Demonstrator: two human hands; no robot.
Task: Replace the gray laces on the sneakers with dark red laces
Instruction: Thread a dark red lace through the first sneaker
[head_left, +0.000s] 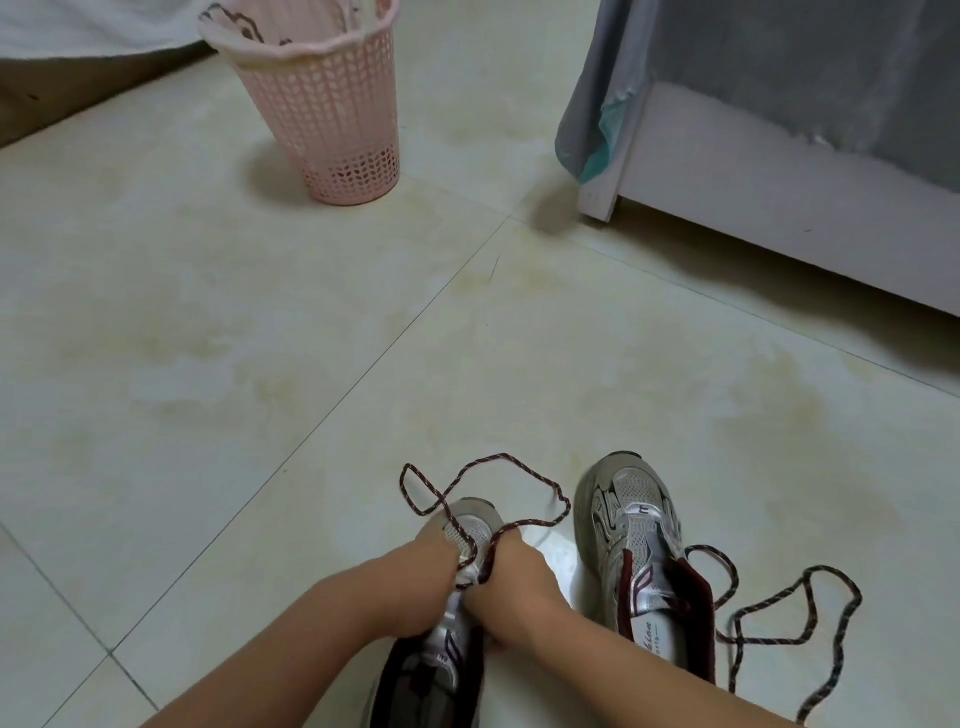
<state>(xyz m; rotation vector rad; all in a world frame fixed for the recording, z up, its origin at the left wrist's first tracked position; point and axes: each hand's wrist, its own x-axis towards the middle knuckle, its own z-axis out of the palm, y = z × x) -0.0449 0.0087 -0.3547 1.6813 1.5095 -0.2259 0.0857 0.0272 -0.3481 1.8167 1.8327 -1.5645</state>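
Both hands, the left hand (415, 577) and the right hand (511, 577), pinch a dark red lace (483, 480) over the near sneaker (470, 525) on the floor (260, 364), threading apparently just begun; its slack loops beyond the fingers. To the right of the hands the second sneaker (639, 551) stands unlaced, another dark red lace (789, 608) lying loose beside it; no gray laces are clearly seen.

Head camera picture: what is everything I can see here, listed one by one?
sneakers: two, grey and silver with dark red lining; one under the hands, the other to its right on the floor
dark red laces: two; one looping from the held sneaker, one loose beside the right sneaker
basket: one, pink, upper left
furniture: one, white, upper right, grey cloth draped over it
floor: pale tiles
left hand: grip on sneaker and lace
right hand: grip on lace
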